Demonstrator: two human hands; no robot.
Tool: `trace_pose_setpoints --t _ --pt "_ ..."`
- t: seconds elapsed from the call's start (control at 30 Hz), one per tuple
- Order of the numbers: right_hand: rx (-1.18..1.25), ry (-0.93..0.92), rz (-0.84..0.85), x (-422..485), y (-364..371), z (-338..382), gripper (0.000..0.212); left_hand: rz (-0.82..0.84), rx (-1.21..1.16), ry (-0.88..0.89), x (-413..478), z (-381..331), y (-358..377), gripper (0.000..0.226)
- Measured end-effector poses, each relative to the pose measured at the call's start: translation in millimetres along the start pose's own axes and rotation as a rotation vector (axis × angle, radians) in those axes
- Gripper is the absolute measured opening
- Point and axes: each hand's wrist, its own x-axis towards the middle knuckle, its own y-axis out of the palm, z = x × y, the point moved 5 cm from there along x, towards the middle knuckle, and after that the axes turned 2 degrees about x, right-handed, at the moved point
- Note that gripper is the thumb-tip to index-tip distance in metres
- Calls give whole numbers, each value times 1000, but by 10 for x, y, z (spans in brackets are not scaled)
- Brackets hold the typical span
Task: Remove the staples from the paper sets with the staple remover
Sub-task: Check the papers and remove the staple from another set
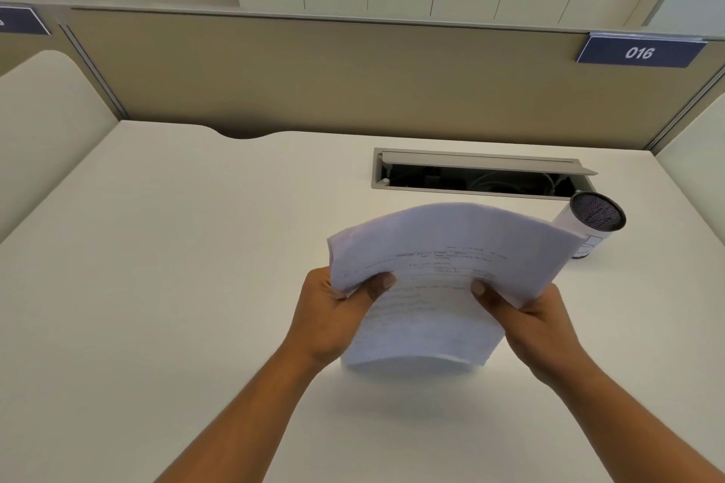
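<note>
A stack of white printed paper sets is held above the desk, bowed so its far end curves upward. My left hand grips the stack's left edge, thumb on top. Gripping the right edge is my right hand, its thumb also pressed on the top sheet. No staple remover is visible, and I cannot make out any staple on the blurred sheets.
The white desk spreads out under the hands. A white cylinder with a dark mesh top stands at the right, just behind the paper. An open cable tray is set into the desk's back. A beige partition carries a "016" label.
</note>
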Motion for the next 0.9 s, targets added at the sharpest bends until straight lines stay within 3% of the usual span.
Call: trace_pose_setpoints --t 0.1,0.13,0.2,0.37,0.43,0.53,0.6,0.8,0.9 --pt "1 118 56 -33 -41 -118 17 -36 -113 -48 21 32 -49 11" --pt "32 202 94 -45 -53 -242 23 -70 -182 -76 48 87 -75 17" --pt "85 365 145 -73 -86 -531 54 -144 -296 -137 109 263 -108 25" --pt "79 592 236 -90 -23 -928 35 -260 -364 -279 208 751 -69 17" --pt "-95 564 174 28 -70 -997 35 -306 -343 -319 264 906 -89 17" --pt "-404 442 -134 353 -237 -937 37 -334 -289 -357 371 1086 -133 20" --pt "-563 336 -204 633 -281 -853 40 -350 -242 -367 420 1176 -172 21" --pt "-1001 153 142 1459 -127 -966 55 -359 -174 -358 526 1333 -206 19" --pt "-1202 156 279 1717 -76 -1085 64 -361 -185 -346 548 1375 -202 20"
